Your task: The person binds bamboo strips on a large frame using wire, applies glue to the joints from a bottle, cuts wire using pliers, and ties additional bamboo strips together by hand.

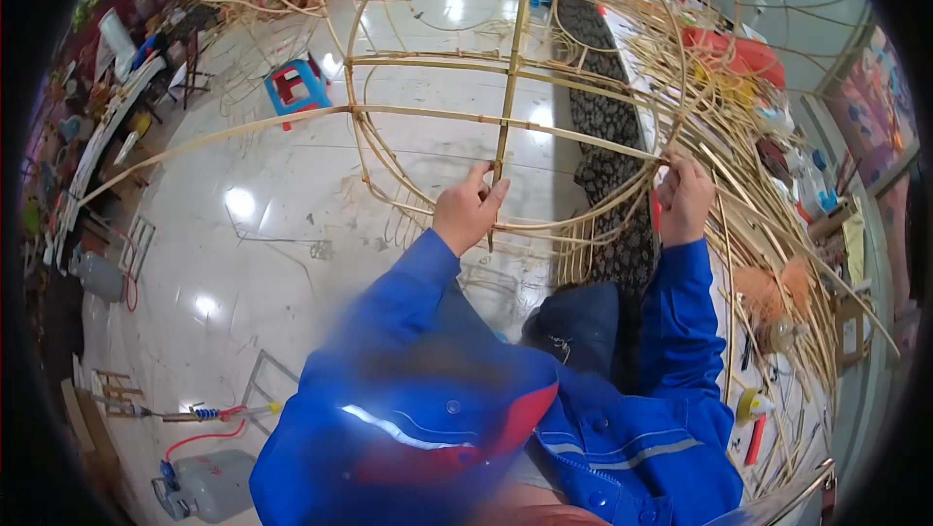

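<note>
Pinching the bamboo frame [428, 114] ahead, left hand [466, 214] grips its middle, right hand [686, 199] its right side.

Tan frame [507, 119], black patterned cloth [624, 246]

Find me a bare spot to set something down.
White floor left of your left sleeve, between the upper grey cylinder and the torch-like tool, looks bare. The right-hand table, heaped with bamboo strips, is crowded.
</note>
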Motion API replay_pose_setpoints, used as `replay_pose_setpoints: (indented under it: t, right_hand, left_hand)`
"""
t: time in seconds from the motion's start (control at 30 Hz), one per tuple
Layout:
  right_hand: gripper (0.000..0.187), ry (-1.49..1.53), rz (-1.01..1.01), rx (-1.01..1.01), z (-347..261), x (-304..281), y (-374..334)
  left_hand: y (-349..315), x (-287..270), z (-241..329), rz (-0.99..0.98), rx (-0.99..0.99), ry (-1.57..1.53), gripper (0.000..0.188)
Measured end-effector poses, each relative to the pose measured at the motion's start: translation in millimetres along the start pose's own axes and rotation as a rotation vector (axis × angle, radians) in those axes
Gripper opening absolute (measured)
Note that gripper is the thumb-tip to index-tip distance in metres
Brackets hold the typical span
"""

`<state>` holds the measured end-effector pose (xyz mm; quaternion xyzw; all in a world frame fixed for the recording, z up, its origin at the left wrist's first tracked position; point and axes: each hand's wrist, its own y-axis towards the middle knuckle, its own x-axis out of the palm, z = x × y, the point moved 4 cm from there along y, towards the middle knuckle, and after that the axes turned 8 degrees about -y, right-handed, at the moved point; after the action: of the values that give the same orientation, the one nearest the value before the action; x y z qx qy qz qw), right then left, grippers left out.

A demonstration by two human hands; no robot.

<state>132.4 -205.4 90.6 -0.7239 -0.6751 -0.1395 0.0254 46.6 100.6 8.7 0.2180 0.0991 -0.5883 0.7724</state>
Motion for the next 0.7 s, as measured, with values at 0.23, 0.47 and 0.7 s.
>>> replay_pose_setpoints:
  t: [0.23, 0.47, 0.7]
  right_hand:
    - [0.015, -0.097, 0.010, -0.038, 5, -6, -8]
    - [0.023, -0.328, -0.052, 0.127, 58, -27, -86]
    - [0.037, -0.703, -0.203, 0.260, 153, -69, -161]
  left_hand:
    - [7, 30, -5, -0.072, -0.103, -0.775, 0.032]
    - [11, 34, -3, -0.003, -0.075, -0.932, 0.029]
    - [5, 25, -10, 0.064, -0.075, -0.941, 0.023]
